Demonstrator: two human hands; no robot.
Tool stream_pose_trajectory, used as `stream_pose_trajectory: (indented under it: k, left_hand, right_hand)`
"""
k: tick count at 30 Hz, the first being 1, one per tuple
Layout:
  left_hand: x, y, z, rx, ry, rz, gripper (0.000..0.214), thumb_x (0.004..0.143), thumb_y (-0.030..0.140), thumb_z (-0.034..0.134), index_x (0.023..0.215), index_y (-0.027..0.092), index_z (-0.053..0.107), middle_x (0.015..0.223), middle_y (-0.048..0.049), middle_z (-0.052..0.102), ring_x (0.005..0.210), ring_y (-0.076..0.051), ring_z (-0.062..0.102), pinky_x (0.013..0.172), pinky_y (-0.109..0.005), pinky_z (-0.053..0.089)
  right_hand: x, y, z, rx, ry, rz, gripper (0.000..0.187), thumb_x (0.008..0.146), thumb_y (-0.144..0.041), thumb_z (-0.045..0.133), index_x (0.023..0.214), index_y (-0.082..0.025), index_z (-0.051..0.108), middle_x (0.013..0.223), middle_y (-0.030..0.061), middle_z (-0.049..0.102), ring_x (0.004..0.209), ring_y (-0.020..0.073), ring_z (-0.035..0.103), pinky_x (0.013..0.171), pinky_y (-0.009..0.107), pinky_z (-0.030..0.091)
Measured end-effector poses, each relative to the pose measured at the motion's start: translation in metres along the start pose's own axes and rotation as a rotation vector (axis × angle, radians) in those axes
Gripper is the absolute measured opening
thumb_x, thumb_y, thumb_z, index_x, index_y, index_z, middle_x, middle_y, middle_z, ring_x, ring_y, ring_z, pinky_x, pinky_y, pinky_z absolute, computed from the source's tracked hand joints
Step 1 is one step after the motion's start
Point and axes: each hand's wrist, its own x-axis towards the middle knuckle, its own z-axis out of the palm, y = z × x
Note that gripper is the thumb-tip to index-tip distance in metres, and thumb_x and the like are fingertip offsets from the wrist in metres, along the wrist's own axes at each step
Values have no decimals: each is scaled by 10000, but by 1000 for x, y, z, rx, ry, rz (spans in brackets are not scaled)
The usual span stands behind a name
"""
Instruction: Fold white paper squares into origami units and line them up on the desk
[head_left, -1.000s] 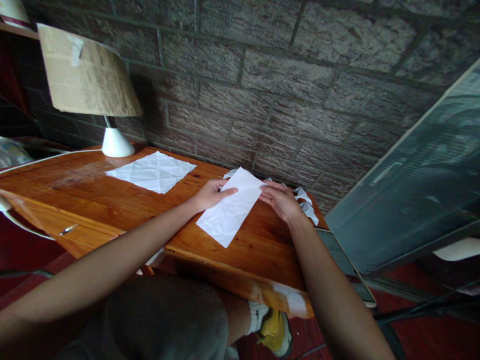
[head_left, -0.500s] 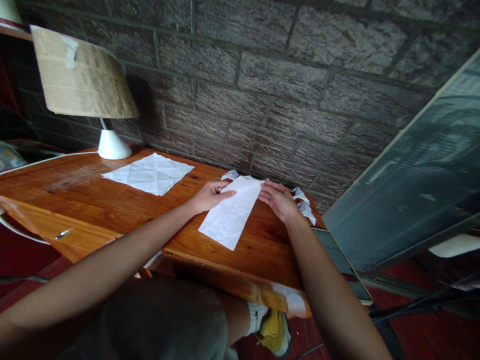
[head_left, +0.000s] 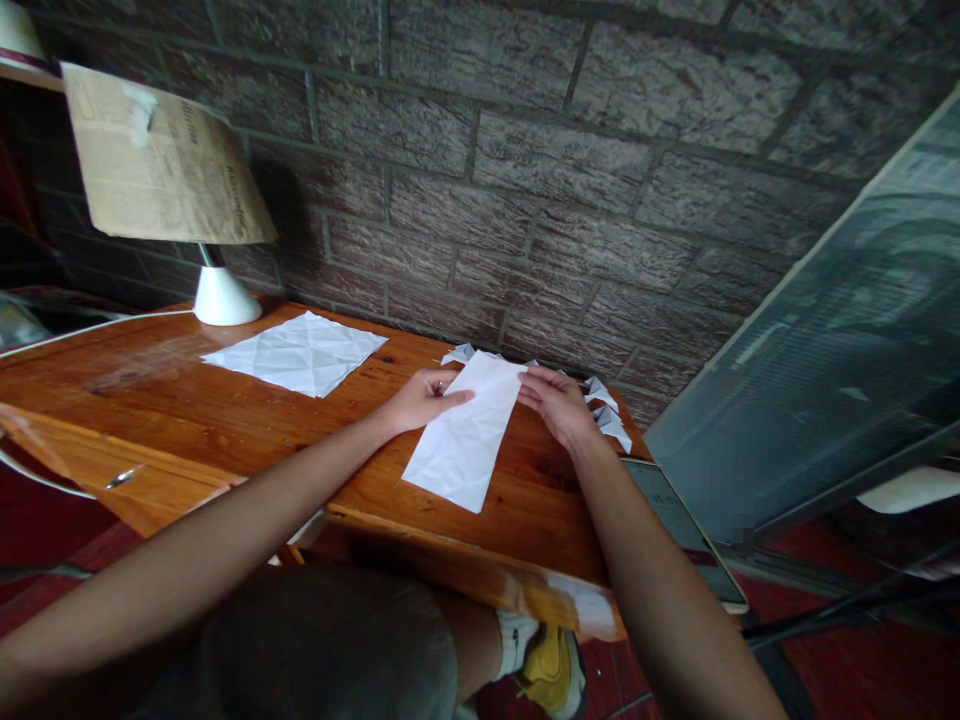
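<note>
A white sheet of paper (head_left: 472,435), folded to a long rectangle and lightly creased, is held slanting over the wooden desk. My left hand (head_left: 424,400) grips its left edge, thumb on top and fingers underneath. At the upper right corner, my right hand (head_left: 553,403) pinches the paper between thumb and fingers. Behind it, partly hidden, lie small folded paper pieces (head_left: 459,354) along the back of the desk. More folded pieces (head_left: 611,424) sit to the right of my right hand.
Creased white sheets (head_left: 300,352) lie on the left of the desk (head_left: 150,370). A lamp (head_left: 225,295) with a newspaper-covered shade stands behind them. A tablet-like device (head_left: 682,530) rests at the right edge. The brick wall (head_left: 487,200) borders the back.
The paper's lower end has swung slightly to the right and toward me. Both hands keep their hold at nearly the same places.
</note>
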Motion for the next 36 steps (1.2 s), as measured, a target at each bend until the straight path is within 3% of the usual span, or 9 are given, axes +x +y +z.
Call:
stream_pose_trajectory:
  k: [7,13,20,29,36]
  left_hand:
    - [1,-4,3,112,135,19,506,764,593,674,819,95,740,737,-46,710,618,-145,591,549,-227,434]
    - [1,-2,4,88,189,-37,562,707,642,706,801,90,745,710,-44,714,580,-137,584,516,-216,420]
    - [1,-1,4,-77,184,-109,561,634,601,793,874,96,751,801,-75,753,620,-162,635,568,-246,483]
    - [1,0,3,-132,175,-155,555,598,572,832,878,98,758,829,-85,765,637,-171,655,578,-255,497]
    - [0,-4,2,-154,146,-152,559,613,553,833,925,96,754,889,-106,773,679,-191,682,617,-280,525]
  right_hand:
    - [-3,8,7,-94,-126,8,271,584,-280,874,805,-185,749,878,24,768,764,140,701,803,293,576]
    - [-11,8,16,-131,-124,107,276,658,-351,854,829,-160,753,833,56,773,725,144,715,738,264,589]
    - [-13,7,21,-141,-129,83,257,626,-364,881,738,-169,755,727,30,757,649,125,694,680,234,588]
    - [-12,8,20,-99,-146,59,281,548,-350,911,673,-167,739,700,12,742,630,109,669,698,246,586]
    - [-12,8,19,-113,-158,61,315,542,-366,911,727,-160,760,715,20,746,643,112,675,709,246,580]
